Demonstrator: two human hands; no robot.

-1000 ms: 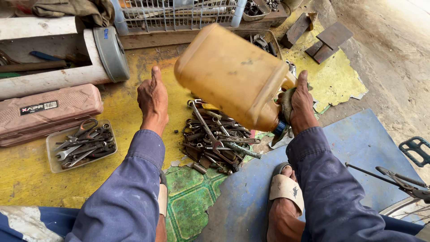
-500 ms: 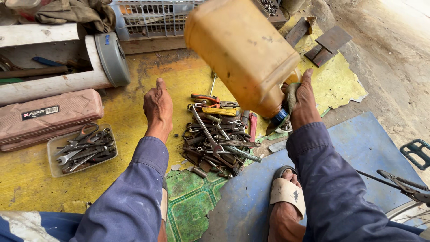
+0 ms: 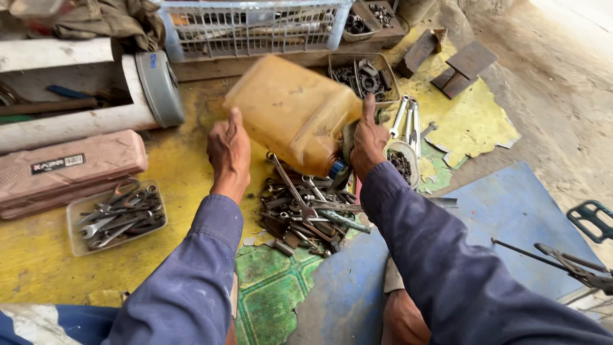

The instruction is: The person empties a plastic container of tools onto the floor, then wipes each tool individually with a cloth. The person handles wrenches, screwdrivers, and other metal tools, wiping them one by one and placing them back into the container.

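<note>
- Right hand (image 3: pixel 367 140): fingers wrapped around the lower, neck end of the amber plastic jug (image 3: pixel 290 112); thumb extended upward along the jug wall. A grey rag appears to sit between palm and jug.
- Left hand (image 3: pixel 228 150): fingers pressed together and extended, pinching nothing; the fingertips lie against the left edge of the jug.
- Amber plastic jug: held off the floor, tilted, with its blue cap (image 3: pixel 337 170) pointing down and toward the person. It hangs directly above the pile of wrenches (image 3: pixel 306 207).
- Pile of wrenches: loose spanners and small metal parts heaped on the yellow floor covering (image 3: pixel 185 191), between the two forearms.
- Small round tin (image 3: pixel 403 163): holds dark small parts; just beside the right wrist.
- Clear plastic tray (image 3: pixel 116 217): holds further wrenches; left of the left forearm, well apart from the pile.
- Pink tool case (image 3: pixel 70 167): closed, lying behind the tray.
- White pipe (image 3: pixel 76 121): lying on its side behind the case.
- Wire basket (image 3: pixel 252 25): at the far edge, behind the jug.
- Blue mat (image 3: pixel 504 211): under the right arm.
</note>
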